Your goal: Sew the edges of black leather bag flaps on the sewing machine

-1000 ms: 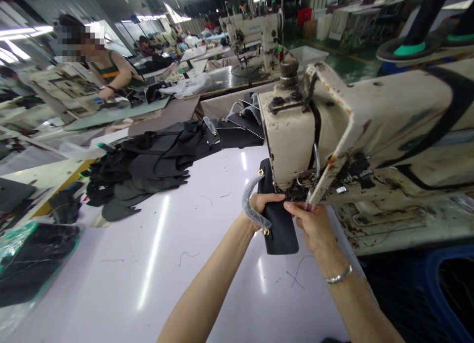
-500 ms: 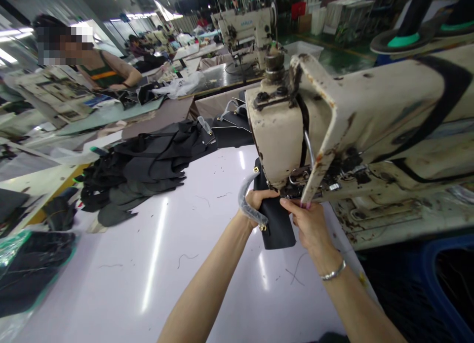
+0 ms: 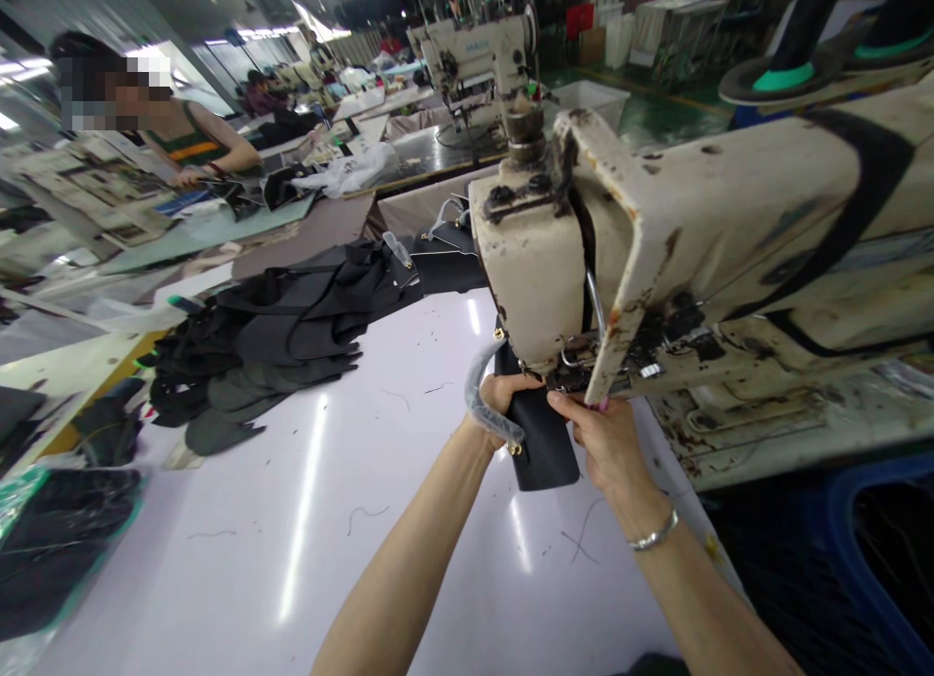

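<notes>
- I see the black panel (image 3: 546, 444) running lengthwise away beneath the sewing machine (image 3: 521, 277).
- Left hand (image 3: 500, 398) atop it, right hand (image 3: 607, 438) at its right edge; can't tell whether either pinches.

Short blue lettering (image 3: 478, 47) was borne on the arm of the pale sewing machine (image 3: 503, 61) in the background, but was too small and blurred to be read with certainty; no other text, number or sign could be made out.
</notes>
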The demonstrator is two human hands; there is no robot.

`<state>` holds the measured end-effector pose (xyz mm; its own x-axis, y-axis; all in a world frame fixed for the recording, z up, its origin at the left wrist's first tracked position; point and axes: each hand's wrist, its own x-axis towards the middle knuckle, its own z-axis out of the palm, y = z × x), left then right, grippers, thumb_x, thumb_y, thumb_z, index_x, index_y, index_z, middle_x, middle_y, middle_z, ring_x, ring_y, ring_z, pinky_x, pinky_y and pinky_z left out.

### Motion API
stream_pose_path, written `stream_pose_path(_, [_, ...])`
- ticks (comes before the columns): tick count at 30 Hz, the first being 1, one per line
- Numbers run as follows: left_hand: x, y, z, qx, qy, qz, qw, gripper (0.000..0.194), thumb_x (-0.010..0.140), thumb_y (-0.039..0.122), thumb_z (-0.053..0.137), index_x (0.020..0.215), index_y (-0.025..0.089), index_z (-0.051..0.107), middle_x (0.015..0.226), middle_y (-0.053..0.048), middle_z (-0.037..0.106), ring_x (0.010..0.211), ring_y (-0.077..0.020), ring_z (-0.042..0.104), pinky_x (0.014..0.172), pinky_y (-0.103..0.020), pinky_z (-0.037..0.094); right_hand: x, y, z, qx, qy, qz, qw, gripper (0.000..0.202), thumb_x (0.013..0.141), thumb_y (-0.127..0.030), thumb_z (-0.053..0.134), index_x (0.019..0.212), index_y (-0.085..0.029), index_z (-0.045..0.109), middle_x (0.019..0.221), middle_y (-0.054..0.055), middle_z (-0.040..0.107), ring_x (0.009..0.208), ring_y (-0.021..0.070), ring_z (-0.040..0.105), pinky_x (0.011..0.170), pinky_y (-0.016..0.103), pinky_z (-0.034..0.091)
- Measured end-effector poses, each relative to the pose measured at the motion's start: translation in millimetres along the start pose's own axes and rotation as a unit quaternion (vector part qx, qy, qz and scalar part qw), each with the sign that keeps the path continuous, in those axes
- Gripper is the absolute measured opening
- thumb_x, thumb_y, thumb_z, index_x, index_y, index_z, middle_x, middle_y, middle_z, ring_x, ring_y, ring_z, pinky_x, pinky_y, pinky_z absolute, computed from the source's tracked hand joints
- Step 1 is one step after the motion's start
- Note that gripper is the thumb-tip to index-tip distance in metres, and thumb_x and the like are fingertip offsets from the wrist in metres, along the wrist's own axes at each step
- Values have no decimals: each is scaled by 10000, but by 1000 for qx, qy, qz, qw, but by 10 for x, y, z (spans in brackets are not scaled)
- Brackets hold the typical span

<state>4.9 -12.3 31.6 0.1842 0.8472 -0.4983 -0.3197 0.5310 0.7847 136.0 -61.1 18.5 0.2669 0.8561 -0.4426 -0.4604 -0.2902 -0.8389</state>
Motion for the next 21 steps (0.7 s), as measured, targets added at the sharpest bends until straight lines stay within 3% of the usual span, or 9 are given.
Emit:
stream_pose_path(3, [0,-7,-18,7,-24,9,1000,368,605,227,878,940,98,796,860,-121,787,833,-321,763,789,-424,650,-6,-25,7,5,0,2,1000,286,469,-314,932,614,-183,723,591,10,662,588,160,570,532,283,409])
stream_pose_path(9, [-12,-15,-17,12,-7,20,1000,343,614,224,865,931,106,811,865,-108,789,790,-298,751,767,-412,649,-33,-81,25,9,7,19,1000,271,454,-286,925,617,-168,744,577,11,664,534,133,518,487,264,364])
stream_pose_path(21, [5,-25,-27,13,-4,7,1000,335,607,234,873,918,126,809,852,-99,791,851,-326,765,804,-432,650,-37,-95,23,14,10,9,1000,242,456,-252,912,611,-182,742,628,39,713,633,189,634,537,284,455])
